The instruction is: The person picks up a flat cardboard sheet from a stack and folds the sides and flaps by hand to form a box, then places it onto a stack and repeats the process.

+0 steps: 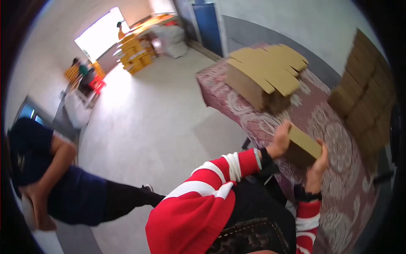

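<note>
Between my two hands is a small brown cardboard box (305, 142), tilted above the table. My left hand (279, 140) grips its left end, and my right hand (319, 164) holds the opposite end, with the fingers along its edge. The box's top looks closed; its underside is hidden. Just beyond my hands, a stack of flat cardboard blanks (268, 65) with notched flaps lies on the table.
The table (237, 103) wears a maroon-and-white patterned cloth. Tall stacks of brown cardboard (364, 84) stand at the right. A person in dark clothes (78, 197) is at the left. Yellow boxes (135, 55) are piled far off, near a red chair (97, 84).
</note>
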A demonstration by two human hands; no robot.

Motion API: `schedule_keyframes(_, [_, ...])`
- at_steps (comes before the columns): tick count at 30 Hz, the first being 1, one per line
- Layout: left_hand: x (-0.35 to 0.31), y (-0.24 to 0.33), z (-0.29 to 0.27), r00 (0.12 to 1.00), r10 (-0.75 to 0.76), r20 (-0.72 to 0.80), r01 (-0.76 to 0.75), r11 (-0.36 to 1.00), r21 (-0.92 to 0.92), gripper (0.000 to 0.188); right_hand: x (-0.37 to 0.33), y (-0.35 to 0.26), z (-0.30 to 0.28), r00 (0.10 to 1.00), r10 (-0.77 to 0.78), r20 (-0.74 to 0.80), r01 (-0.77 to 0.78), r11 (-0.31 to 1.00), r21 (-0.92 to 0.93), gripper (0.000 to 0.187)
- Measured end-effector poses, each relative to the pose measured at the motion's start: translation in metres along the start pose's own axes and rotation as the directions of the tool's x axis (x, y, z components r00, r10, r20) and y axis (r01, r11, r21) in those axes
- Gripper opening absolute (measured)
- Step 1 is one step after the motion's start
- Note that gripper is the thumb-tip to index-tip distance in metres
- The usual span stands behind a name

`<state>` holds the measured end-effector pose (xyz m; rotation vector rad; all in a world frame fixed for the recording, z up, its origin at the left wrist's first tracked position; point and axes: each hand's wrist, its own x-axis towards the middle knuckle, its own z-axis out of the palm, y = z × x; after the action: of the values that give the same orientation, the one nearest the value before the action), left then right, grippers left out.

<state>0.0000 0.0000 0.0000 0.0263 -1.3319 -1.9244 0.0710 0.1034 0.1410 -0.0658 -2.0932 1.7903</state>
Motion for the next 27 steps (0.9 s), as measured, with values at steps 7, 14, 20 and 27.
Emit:
schedule_keyframes(7, [0.083, -0.013, -0.224, 0.771, -0.48, 0.418, 0.574, 0.809, -0.129, 0.056, -0.125, 0.148, 0.166, 0.964, 0.261, -0.039, -0.203, 0.829, 0.521, 0.037])
schedule_keyframes(14, [0.128, 0.001, -0.251, 0.677, -0.659, 0.327, 0.723, 0.678, -0.132, 0.062, -0.133, 0.116, 0.186, 0.979, 0.153, 0.134, -0.203, 0.763, 0.614, 0.042])
schedule_keyframes(20, [0.152, 0.058, -0.263, 0.339, -0.879, 0.336, 0.907, 0.21, -0.365, 0.072, -0.169, 0.128, 0.158, 0.965, -0.085, 0.246, 0.125, 0.98, -0.152, 0.051])
schedule_keyframes(27, [0.149, 0.055, -0.237, 0.352, -0.792, 0.499, 0.889, 0.45, 0.086, 0.073, -0.121, 0.117, 0.127, 0.948, 0.183, 0.26, -0.252, 0.93, 0.267, 0.039])
